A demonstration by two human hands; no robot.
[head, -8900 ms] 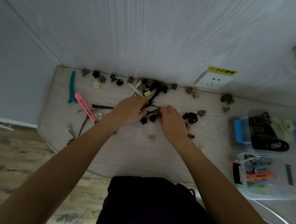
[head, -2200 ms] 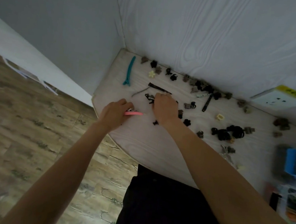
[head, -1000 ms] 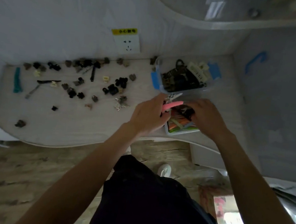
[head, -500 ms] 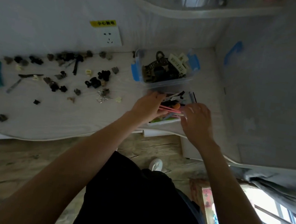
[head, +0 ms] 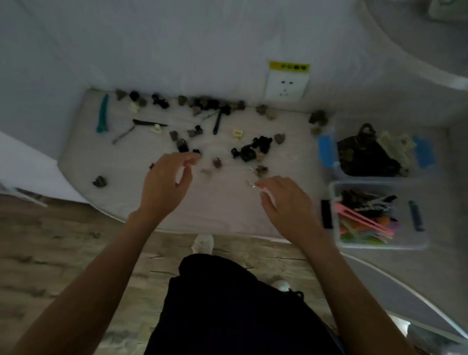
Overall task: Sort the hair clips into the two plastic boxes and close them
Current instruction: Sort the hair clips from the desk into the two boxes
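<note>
1. Left hand (head: 166,184) hovers over the middle of the worktop (head: 123,192), grip wide and loose, fingers relaxed, holding nothing; fingertips near a small black claw clip (head: 182,146).
2. Right hand (head: 285,205) hovers right of centre, fingers loosely curled; something small and pale shows at the fingertips, cannot tell if the grip holds it.
3. Loose hair clips scattered across the worktop, most along the back wall: teal long clip (head: 103,114) far left, black slim clip (head: 149,123) beside it, black claw cluster (head: 248,151) mid-right, lone dark clip (head: 99,181) near the front left edge.
4. Far plastic box (head: 423,178) at right, blue latches, open, holds dark and cream claw clips.
5. Near plastic box (head: 420,243) just in front of it, open, holds long colourful clips; pink long clip (head: 361,219) lies on top.
6. Wall socket (head: 286,85) with a yellow label above the worktop.
7. Picture slightly blurred and dim.
</note>
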